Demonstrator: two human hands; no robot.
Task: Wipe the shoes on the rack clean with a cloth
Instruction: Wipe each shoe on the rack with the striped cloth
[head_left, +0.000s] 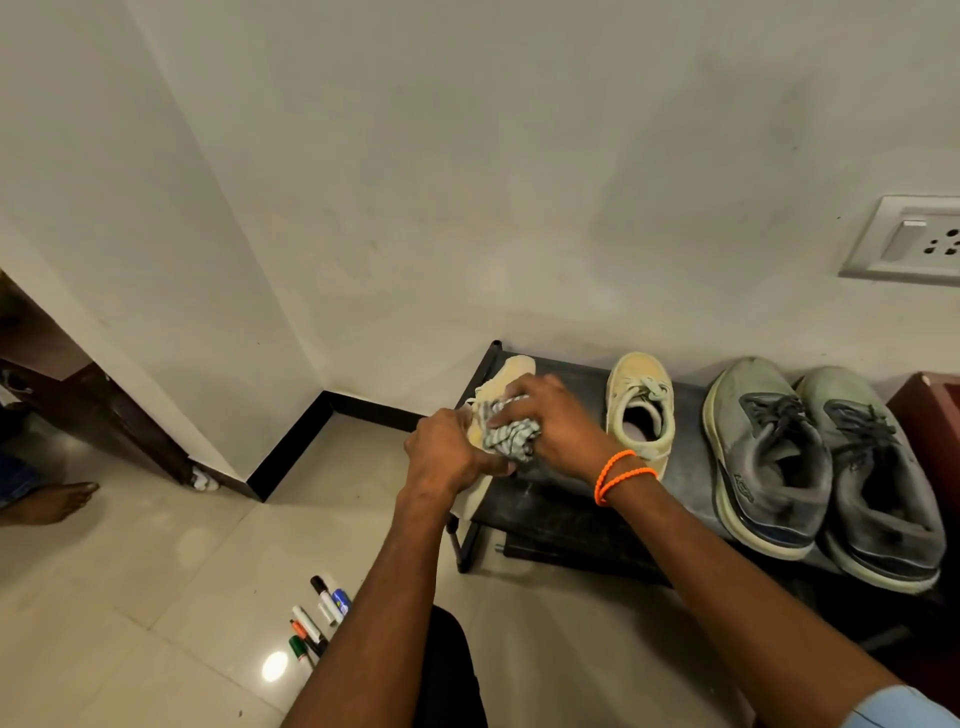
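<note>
A cream shoe (506, 376) is tilted on its side over the left end of the black shoe rack (566, 506). My left hand (449, 452) grips its heel end. My right hand (553, 423), with orange bands at the wrist, holds a bunched striped grey cloth (511, 439) against the shoe's side. The matching cream shoe (641, 402) stands upright on the rack just to the right. Two grey sneakers (769, 452) (878, 478) sit side by side farther right.
Several markers (319, 621) lie on the tiled floor at the lower left. A person's bare foot (52, 501) shows at the left edge by a dark wooden frame. A wall socket (911, 241) is at the upper right; a dark red box (930, 415) stands beside the rack.
</note>
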